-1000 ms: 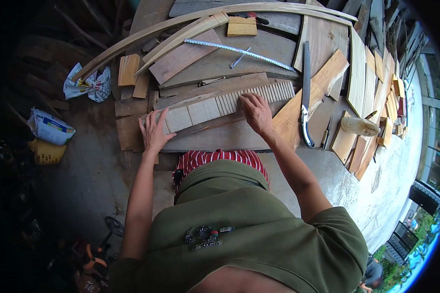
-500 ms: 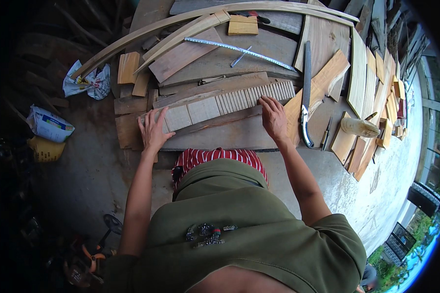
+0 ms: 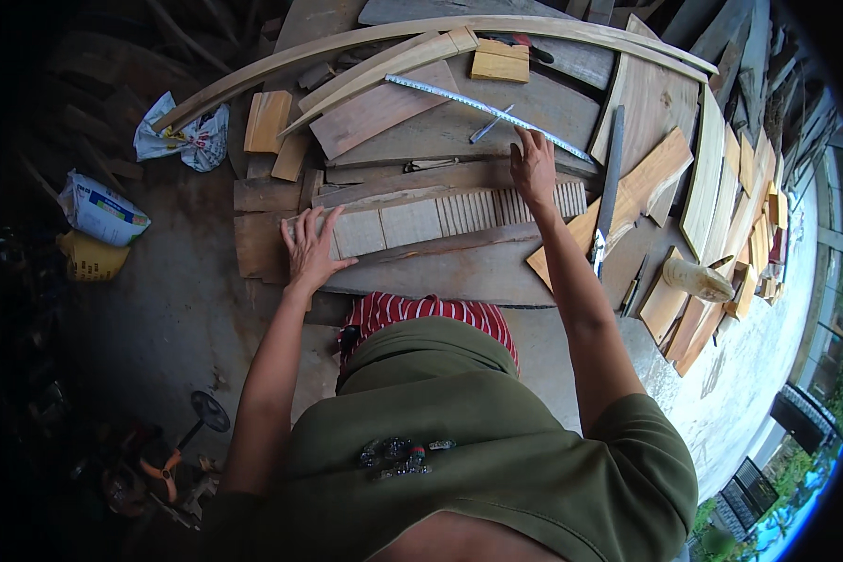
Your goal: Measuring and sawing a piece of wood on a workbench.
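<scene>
My left hand [image 3: 314, 251] rests with spread fingers on the left end of a long wooden strip [image 3: 412, 223], which has plain blocks at its left and many close crosswise lines toward its right. My right hand [image 3: 534, 171] is over the far side of that strip, fingers stretched forward and nothing visible in them. Its fingertips reach the near edge of a long metal ruler [image 3: 440, 91]; whether they touch it I cannot tell. A slim silver pen-like tool [image 3: 492, 123] lies slantwise by the ruler, left of these fingertips. My right forearm hides part of the table.
A handsaw [image 3: 611, 178] lies right of my right hand, beside a tan board [image 3: 651, 169]. A small dark slim tool [image 3: 634, 286] and a mallet-like wooden piece [image 3: 698, 279] are farther right. Long curved wooden strips [image 3: 365, 36] span the back. Bags [image 3: 103, 208] lie at left.
My right hand has lifted off the lined part of the strip and moved forward to the ruler, its fingers straightening. My left hand stays on the strip's left end. The view has shifted slightly.
</scene>
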{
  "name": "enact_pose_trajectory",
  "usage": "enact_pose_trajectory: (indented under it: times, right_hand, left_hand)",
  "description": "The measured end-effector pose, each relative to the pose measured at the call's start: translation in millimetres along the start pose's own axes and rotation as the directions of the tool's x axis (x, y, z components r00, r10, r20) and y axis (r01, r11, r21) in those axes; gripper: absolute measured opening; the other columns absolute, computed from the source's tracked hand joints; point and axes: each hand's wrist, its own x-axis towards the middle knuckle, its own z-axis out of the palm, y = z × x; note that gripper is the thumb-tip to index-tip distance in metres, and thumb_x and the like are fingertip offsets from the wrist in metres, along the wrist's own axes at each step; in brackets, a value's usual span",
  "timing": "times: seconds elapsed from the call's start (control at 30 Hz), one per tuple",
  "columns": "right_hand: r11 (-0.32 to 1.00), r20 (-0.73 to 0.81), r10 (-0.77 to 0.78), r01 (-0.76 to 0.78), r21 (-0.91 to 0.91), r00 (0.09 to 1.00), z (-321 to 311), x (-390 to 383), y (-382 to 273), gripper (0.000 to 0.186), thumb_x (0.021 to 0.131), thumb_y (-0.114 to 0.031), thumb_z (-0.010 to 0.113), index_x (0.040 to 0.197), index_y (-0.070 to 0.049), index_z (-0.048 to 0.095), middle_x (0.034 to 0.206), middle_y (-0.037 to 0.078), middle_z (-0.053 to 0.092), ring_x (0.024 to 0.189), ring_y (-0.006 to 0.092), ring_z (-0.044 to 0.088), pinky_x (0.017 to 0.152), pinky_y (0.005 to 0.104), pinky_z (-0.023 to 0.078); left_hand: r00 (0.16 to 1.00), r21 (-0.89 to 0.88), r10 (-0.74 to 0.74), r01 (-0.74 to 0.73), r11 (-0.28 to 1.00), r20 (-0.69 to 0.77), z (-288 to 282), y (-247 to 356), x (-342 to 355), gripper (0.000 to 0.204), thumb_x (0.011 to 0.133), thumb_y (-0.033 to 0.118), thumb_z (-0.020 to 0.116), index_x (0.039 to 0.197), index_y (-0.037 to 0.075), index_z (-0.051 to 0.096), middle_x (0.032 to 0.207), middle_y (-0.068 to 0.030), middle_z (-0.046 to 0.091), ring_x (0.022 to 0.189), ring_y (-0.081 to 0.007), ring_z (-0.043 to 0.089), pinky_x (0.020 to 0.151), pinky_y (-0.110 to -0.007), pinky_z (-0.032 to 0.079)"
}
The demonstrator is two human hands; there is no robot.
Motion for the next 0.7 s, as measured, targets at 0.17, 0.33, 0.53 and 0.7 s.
enact_pose_trajectory:
  times: [0.17, 0.33, 0.53, 0.7]
  right_hand:
    - [0.974, 0.073, -0.055, 0.069, -0.214, 0.996, 30, 29, 45, 0.052, 0.089, -0.023, 0.065, 0.140, -0.018, 0.052, 0.133, 0.009, 0.058, 0.119, 0.0364, 0.054, 0.101, 0.0459, 0.044]
    - [0.933, 0.208, -0.145, 0.204, -0.295, 0.967, 5, 35, 29, 0.032, 0.097, -0.017, 0.053, 0.127, -0.020, 0.062, 0.096, 0.008, 0.062, 0.094, 0.0303, 0.063, 0.084, 0.0435, 0.048]
    - [0.973, 0.184, -0.168, 0.193, -0.127, 0.968, -63, -15, -38, 0.042, 0.100, -0.016, 0.052, 0.142, -0.019, 0.052, 0.094, 0.011, 0.062, 0.082, 0.0323, 0.064, 0.070, 0.0436, 0.051]
    - [0.997, 0.356, -0.054, 0.069, -0.030, 0.933, -58, -115, -74, 0.055, 0.100, -0.015, 0.051, 0.153, -0.025, 0.039, 0.094, 0.010, 0.057, 0.078, 0.0318, 0.064, 0.061, 0.0429, 0.052]
  left_hand:
    - [1.000, -0.027, 0.001, -0.001, 1.000, 0.001, -3, 5, 7, 0.117, 0.058, 0.048, 0.092, 0.155, 0.035, 0.028, 0.151, -0.0080, 0.035, 0.144, -0.0320, 0.030, 0.119, -0.066, 0.006]
    - [1.000, -0.044, -0.013, 0.013, 0.999, 0.004, -4, 2, 3, 0.118, 0.057, 0.047, 0.092, 0.156, 0.035, 0.027, 0.151, -0.0081, 0.034, 0.144, -0.0321, 0.028, 0.119, -0.066, 0.004]
    - [1.000, -0.058, -0.008, 0.008, 0.998, -0.008, -4, 0, 2, 0.115, 0.060, 0.049, 0.090, 0.155, 0.038, 0.027, 0.152, -0.0088, 0.036, 0.145, -0.0310, 0.028, 0.119, -0.065, 0.005]
    - [1.000, -0.066, -0.017, 0.018, 0.998, 0.013, -3, 0, 2, 0.116, 0.059, 0.050, 0.090, 0.156, 0.038, 0.027, 0.154, -0.0088, 0.034, 0.146, -0.0312, 0.027, 0.119, -0.067, 0.004]
